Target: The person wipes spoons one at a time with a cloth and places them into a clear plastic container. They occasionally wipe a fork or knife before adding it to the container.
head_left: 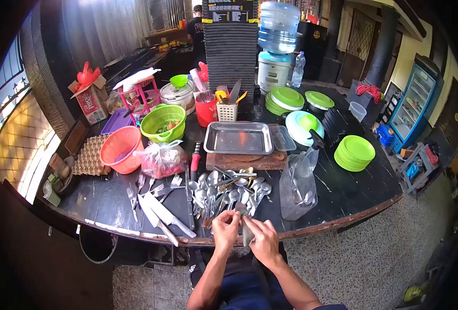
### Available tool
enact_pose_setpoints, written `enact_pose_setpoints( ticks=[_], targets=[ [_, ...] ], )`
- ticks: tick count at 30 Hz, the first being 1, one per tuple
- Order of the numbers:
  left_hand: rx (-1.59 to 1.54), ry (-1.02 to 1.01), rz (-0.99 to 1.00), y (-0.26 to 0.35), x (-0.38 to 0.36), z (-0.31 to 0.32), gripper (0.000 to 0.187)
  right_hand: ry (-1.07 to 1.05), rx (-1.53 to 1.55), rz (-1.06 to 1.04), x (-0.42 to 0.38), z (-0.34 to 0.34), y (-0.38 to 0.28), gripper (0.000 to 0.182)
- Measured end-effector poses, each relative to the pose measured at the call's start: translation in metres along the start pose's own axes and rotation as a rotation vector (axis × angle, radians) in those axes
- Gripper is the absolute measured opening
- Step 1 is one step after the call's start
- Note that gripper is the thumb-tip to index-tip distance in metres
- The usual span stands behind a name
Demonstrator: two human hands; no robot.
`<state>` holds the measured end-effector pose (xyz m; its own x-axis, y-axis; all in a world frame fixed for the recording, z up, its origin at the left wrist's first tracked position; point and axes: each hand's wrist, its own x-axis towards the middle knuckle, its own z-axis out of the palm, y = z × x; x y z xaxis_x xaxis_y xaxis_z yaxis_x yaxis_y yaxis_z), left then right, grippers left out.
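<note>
At the table's front edge, my left hand (225, 228) and my right hand (263, 238) meet with fingers closed on a grey cloth (248, 235). Whether a piece of cutlery is inside the cloth is hidden by my fingers. Just beyond my hands lies a loose pile of metal spoons (232, 195). Left of the pile, two white-bladed knives (162, 213) rest beside a long dark knife (189, 199) and several forks (132, 199). To the right, a clear plastic container (297, 194) holds some spoons.
Behind the spoons, a metal tray (238, 138) sits on a wooden board (247, 161). Stacked green plates (354, 153) stand at right. An orange basin (121, 150), a green basket (162, 123) and a tied plastic bag (161, 159) are at left. A person (196, 31) stands far back.
</note>
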<state>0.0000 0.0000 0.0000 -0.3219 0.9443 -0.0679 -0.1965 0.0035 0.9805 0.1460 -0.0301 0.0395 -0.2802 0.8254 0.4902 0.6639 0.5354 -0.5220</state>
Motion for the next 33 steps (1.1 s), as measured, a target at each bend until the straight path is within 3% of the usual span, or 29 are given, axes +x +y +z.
enact_pose_setpoints(
  ticks=[9,12,14,17,19,21,23,24,25,27,28,33],
  targets=[
    [-0.081,0.05,0.036,0.008,0.004,-0.006,0.014,0.009,0.124,0.021,-0.023,-0.002,0.009,0.065],
    [-0.103,0.102,0.044,0.007,0.005,-0.006,0.014,0.003,0.242,0.05,-0.022,-0.008,0.013,0.049],
    [-0.081,0.138,0.088,0.004,0.01,-0.011,0.014,-0.125,0.361,0.103,-0.023,-0.016,0.019,0.034],
    [-0.067,0.207,0.117,0.004,0.018,-0.02,0.012,-0.092,0.397,0.174,-0.018,-0.023,0.024,0.026],
    [-0.242,0.155,0.109,0.017,0.011,-0.01,0.014,0.116,0.371,0.248,-0.012,-0.018,0.023,0.031],
    [-0.209,0.092,-0.008,0.026,-0.001,0.0,0.017,0.267,0.231,0.137,-0.001,-0.014,0.025,0.043],
    [-0.081,-0.007,-0.048,0.012,-0.011,0.012,0.024,0.213,0.078,-0.04,0.012,-0.03,0.009,0.055],
    [-0.058,-0.058,0.043,-0.002,-0.014,0.019,0.026,0.165,0.029,-0.12,0.011,-0.02,0.017,0.06],
    [-0.035,-0.111,0.134,-0.015,-0.016,0.026,0.03,0.094,-0.065,-0.17,0.011,-0.014,0.024,0.059],
    [-0.049,-0.098,0.04,0.0,-0.027,0.041,0.036,0.151,-0.094,-0.165,0.013,-0.002,0.035,0.058],
    [-0.04,-0.184,-0.085,0.011,-0.03,0.037,0.037,0.152,-0.094,-0.169,0.013,0.0,0.039,0.058],
    [0.088,-0.159,0.016,-0.016,-0.024,0.034,0.039,0.262,-0.136,-0.119,0.018,-0.002,0.043,0.044]
  ],
)
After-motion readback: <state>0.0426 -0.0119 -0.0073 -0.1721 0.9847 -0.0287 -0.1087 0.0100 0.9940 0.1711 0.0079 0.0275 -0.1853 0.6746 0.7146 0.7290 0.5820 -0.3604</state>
